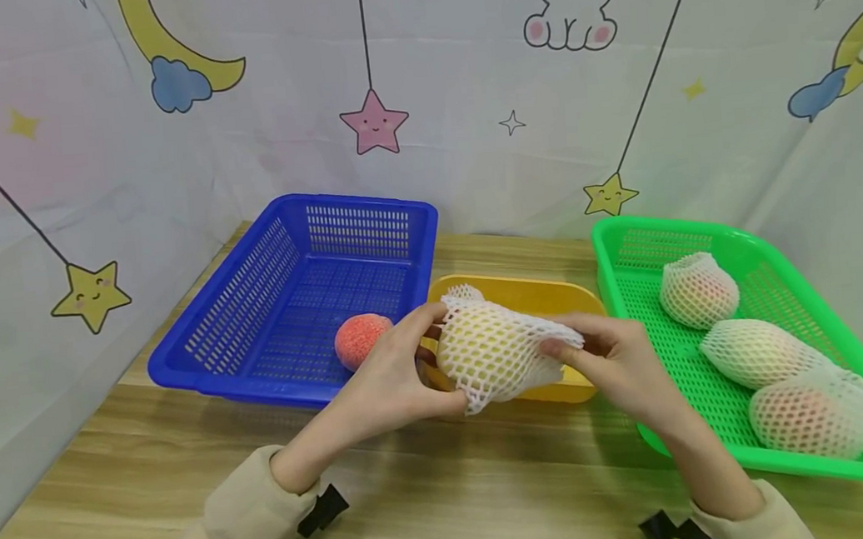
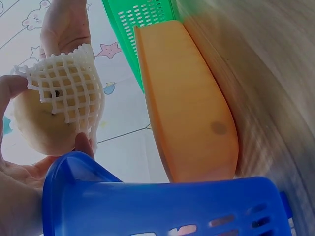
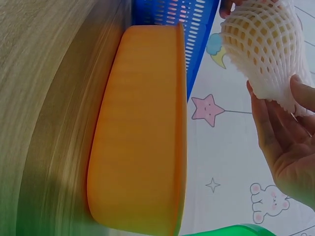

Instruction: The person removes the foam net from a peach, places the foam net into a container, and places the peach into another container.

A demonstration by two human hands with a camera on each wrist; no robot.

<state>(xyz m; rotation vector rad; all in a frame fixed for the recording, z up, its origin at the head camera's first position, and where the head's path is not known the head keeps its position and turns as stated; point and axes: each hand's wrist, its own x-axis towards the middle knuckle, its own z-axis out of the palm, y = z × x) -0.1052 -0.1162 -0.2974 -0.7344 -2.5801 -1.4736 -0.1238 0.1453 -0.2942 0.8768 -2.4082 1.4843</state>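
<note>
Over the yellow basket (image 1: 546, 295), a round yellow fruit (image 2: 39, 125) sits partly inside a white foam net sleeve (image 1: 501, 352). My left hand (image 1: 390, 385) grips the fruit and the net's edge from the left, thumb below and fingers above. At the other end, my right hand (image 1: 626, 364) pinches the loose, gathered tail of the net between thumb and fingers. The left wrist view shows bare yellow skin on the side by my left hand, with the net over the rest.
A blue basket (image 1: 222, 384) on the left holds a reddish-pink fruit (image 1: 361, 341) near its front right corner. On the right, a green basket (image 1: 699, 230) holds several netted fruits (image 1: 699, 292). A printed white curtain (image 1: 469, 167) hangs behind the wooden table (image 1: 433, 503).
</note>
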